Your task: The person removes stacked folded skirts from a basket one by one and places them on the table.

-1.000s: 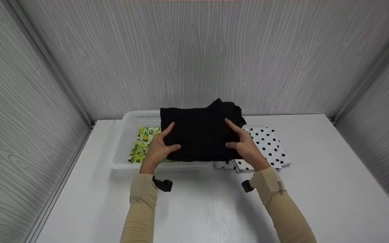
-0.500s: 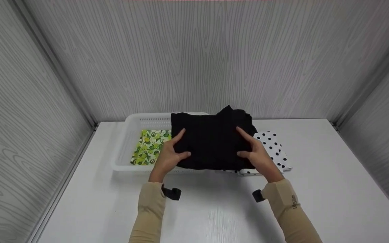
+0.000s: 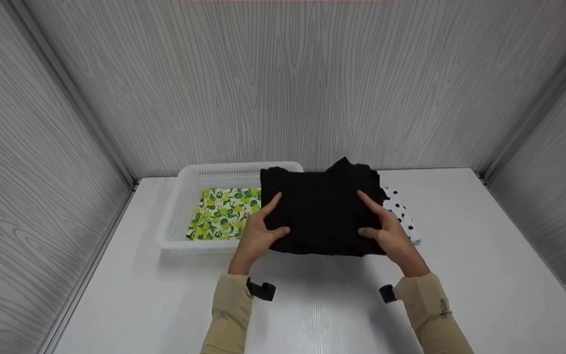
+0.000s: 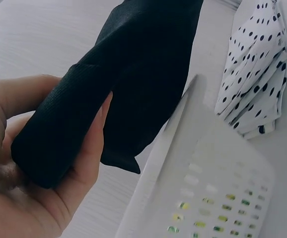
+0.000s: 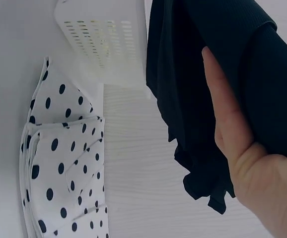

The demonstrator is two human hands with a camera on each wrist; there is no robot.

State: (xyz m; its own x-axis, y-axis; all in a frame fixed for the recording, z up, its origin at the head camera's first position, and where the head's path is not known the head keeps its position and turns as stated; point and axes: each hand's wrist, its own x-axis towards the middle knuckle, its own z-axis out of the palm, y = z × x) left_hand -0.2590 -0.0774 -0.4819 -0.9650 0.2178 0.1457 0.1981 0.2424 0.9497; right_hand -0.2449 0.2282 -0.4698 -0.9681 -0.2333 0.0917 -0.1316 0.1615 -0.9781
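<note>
A folded black cloth [image 3: 320,214] is held up above the table, between my two hands. My left hand [image 3: 256,238] grips its left end; in the left wrist view the fingers [image 4: 91,148] and thumb wrap the thick folded edge. At the right end my right hand [image 3: 393,238] pinches the cloth, and loose layers with uneven edges hang down in the right wrist view. Behind and partly under the black cloth lies a folded white cloth with black dots [image 5: 59,173], mostly hidden from the head view.
Left of the black cloth stands a white plastic basket [image 3: 172,231] with slotted walls. Inside it lies a folded lemon-print cloth [image 3: 221,214], partly covered from sight. Grey wood-grain panels [image 3: 283,83] enclose the white table [image 3: 116,290] at the back and sides.
Both hands have moved right and nearer to me with the black cloth. More of the basket and the lemon-print cloth shows, and less of the dotted cloth. The grip looks the same.
</note>
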